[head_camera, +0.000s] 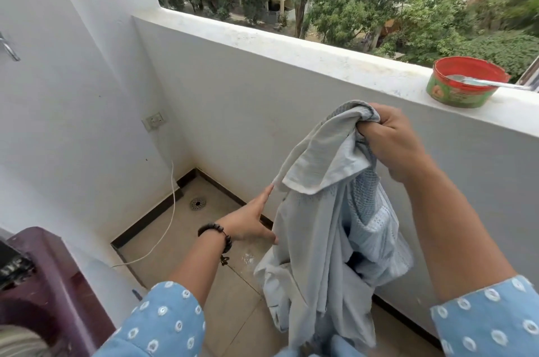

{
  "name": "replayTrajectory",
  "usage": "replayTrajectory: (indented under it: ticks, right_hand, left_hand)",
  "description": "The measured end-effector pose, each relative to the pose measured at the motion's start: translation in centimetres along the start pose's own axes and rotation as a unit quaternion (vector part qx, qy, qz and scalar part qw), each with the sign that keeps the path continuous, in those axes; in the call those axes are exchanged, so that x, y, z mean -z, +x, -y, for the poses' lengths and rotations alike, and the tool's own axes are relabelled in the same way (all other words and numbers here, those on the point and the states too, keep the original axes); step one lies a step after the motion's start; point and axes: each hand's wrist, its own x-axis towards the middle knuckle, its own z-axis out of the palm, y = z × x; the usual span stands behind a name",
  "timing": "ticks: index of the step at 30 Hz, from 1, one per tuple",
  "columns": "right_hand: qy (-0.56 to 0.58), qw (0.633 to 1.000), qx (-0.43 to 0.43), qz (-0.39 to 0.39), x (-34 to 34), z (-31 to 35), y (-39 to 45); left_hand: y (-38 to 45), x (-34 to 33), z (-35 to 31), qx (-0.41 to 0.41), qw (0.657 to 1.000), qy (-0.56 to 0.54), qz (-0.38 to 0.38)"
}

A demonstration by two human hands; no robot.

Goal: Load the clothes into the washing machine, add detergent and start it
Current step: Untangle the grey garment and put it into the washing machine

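Head view. Right hand [393, 143] raised in front of the white parapet wall [262, 88], fingers [376, 117] curled tight round a bunched end of the pale blue-grey cotton garment [315, 225]; rest of cloth hanging free above the beige tiled floor [180, 240]. Left hand [250, 219] with fingers straight, relaxed, tips touching the garment's near edge, holding nothing. Maroon washing machine [49, 278] at lower-left edge, well apart from garment.

Judgement: gather loose hem with left hand before swinging over, so nothing drags on floor or snags on lid.

Red-and-green round tin [463, 82] on parapet ledge: label print unreadable. No legible brand.
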Motion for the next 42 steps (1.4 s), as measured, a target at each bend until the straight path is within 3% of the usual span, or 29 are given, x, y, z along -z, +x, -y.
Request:
replayTrajectory:
  ticks: [10, 16, 18, 20, 23, 25, 27, 30, 33, 36, 39, 42]
  right_hand:
    - [0.157, 0.981, 0.065, -0.093, 2.4, 4.4, 0.1]
    - [0.174, 0.976, 0.069, -0.107, 3.0, 4.5, -0.5]
    - [0.111, 0.985, 0.058, -0.121, 3.5, 3.0, -0.4]
    - [-0.038, 0.993, 0.041, -0.105, 3.9, 1.3, -0.3]
    - [-0.291, 0.956, -0.041, 0.005, 3.9, -0.5, -0.7]
    - [-0.334, 0.937, -0.086, 0.055, 3.3, -0.9, -1.1]
    - [-0.294, 0.949, -0.085, 0.08, 2.1, -1.0, -1.5]
    - [-0.226, 0.958, -0.091, 0.152, -0.1, -0.9, -2.4]
    - [-0.173, 0.962, -0.088, 0.192, -3.3, -1.1, -2.8]
    - [-0.126, 0.988, -0.041, 0.083, -5.7, -2.5, -2.4]
    - [-0.101, 0.993, -0.053, -0.007, -5.8, -3.2, -1.9]
    - [-0.059, 0.994, -0.078, -0.045, -5.1, -2.8, -1.8]
  left_hand:
    - [3.9, -2.7, 3.4, 0.029, 0.999, 0.012, -0.029]
    - [5.6, -3.8, 2.8, -0.001, 0.986, 0.024, -0.162]
    - [5.8, -2.5, 1.6, -0.021, 0.976, 0.018, -0.215]
    - [5.6, -0.8, 0.3, -0.05, 0.966, 0.003, -0.255]
    - [5.2, 1.9, -1.7, -0.093, 0.943, -0.059, -0.315]
    - [4.3, 3.7, -3.7, -0.125, 0.917, -0.13, -0.356]
    - [2.9, 5.3, -6.3, -0.153, 0.892, -0.196, -0.377]
    - [0.8, 7.2, -10.1, -0.205, 0.875, -0.26, -0.354]
    - [-0.3, 7.0, -12.7, -0.255, 0.886, -0.255, -0.29]
    - [-1.1, 6.3, -13.8, -0.277, 0.906, -0.241, -0.21]
    - [-2.0, 6.8, -12.3, -0.267, 0.933, -0.214, -0.111]
    - [-1.8, 7.2, -8.0, -0.179, 0.95, -0.224, -0.126]
